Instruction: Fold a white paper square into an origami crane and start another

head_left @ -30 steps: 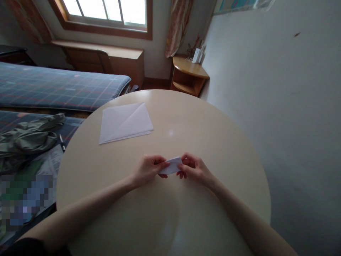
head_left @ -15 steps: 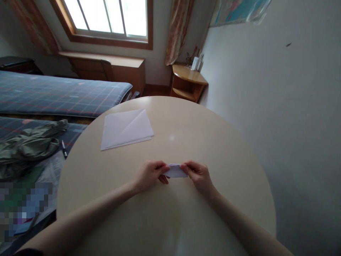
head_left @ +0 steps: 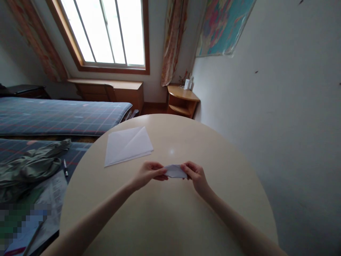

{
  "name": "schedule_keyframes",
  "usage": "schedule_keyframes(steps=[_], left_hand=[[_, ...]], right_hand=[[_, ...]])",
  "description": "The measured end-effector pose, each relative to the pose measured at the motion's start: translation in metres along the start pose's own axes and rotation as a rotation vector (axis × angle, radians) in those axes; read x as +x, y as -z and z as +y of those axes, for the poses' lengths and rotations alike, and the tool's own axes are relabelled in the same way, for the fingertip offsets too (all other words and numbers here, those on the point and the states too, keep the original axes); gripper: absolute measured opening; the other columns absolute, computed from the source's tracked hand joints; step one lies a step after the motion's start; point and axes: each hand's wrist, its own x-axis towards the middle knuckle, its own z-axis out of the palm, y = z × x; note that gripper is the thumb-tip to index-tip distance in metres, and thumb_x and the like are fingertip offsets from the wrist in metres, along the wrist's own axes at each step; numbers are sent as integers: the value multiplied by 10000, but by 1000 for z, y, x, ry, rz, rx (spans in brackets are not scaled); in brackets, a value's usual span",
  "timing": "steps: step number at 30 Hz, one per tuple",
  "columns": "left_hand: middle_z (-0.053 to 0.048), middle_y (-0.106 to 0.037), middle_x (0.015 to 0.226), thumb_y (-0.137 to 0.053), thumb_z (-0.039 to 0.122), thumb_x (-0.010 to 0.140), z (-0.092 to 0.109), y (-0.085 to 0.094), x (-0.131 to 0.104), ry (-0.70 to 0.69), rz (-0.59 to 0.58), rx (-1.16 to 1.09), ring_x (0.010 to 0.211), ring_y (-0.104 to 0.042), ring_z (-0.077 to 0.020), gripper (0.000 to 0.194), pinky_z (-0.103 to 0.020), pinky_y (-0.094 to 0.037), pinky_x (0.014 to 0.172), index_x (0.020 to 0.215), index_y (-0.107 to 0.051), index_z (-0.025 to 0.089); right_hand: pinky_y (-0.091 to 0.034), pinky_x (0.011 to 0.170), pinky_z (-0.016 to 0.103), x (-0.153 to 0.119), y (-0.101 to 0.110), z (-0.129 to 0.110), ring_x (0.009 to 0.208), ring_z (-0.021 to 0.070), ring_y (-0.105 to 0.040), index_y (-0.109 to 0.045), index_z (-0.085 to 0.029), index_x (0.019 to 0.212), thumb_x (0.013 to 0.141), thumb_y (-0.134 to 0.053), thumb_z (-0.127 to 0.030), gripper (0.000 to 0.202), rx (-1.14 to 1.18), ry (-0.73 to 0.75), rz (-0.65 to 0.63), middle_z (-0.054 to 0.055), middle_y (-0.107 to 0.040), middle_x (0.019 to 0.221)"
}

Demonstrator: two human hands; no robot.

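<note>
Paper, folded small, is pinched at both ends above the middle of the table; whether its underside touches the top cannot be told. The left hand grips one end between thumb and curled fingers, and the right hand nips the other end the same way. Half a second ago it looked like an even strip; now its outline tapers toward the left hand, so its shape or angle has shifted while both grips hold. Larger white sheets lie toward the table's far left edge, beyond the left hand and apart from it. Past the left edge are crumpled cloth and a pen; a wall bounds the right.
</note>
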Motion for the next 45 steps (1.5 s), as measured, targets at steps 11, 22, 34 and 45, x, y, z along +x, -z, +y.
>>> schedule_keyframes(steps=[11,22,34,45], left_hand=[[-76,-667,585,-777,504,550,-15,2,5,-97,84,-45,533,-654,-168,491,-265,-528,558,702,-587,77],[-61,-648,907,-777,310,655,-39,-15,-3,-387,-21,-92,794,-634,-185,422,-286,-501,703,977,-557,150],[-64,-655,958,-723,327,718,-36,-21,-9,-407,120,64,921,-625,-210,301,-333,-493,837,929,-612,143],[-69,-669,946,-712,342,726,-39,-21,-7,-322,85,-46,919,-638,-211,302,-362,-494,856,902,-577,136]], right_hand=[[-293,425,223,1,5,11,452,91,-420,-585,-164,655,682,-658,-514,359,-25,-34,-106,-31,-502,493],[-318,449,216,-15,-8,12,458,77,-452,-616,-157,824,654,-721,-453,358,286,-254,-180,-16,-592,561],[-500,710,325,-19,-6,7,725,174,-626,-675,-171,918,702,-675,-420,330,-9,-132,-153,61,-699,852],[-515,706,334,-18,-7,3,750,192,-638,-683,-162,889,648,-724,-388,333,-64,-133,-145,79,-679,892]])
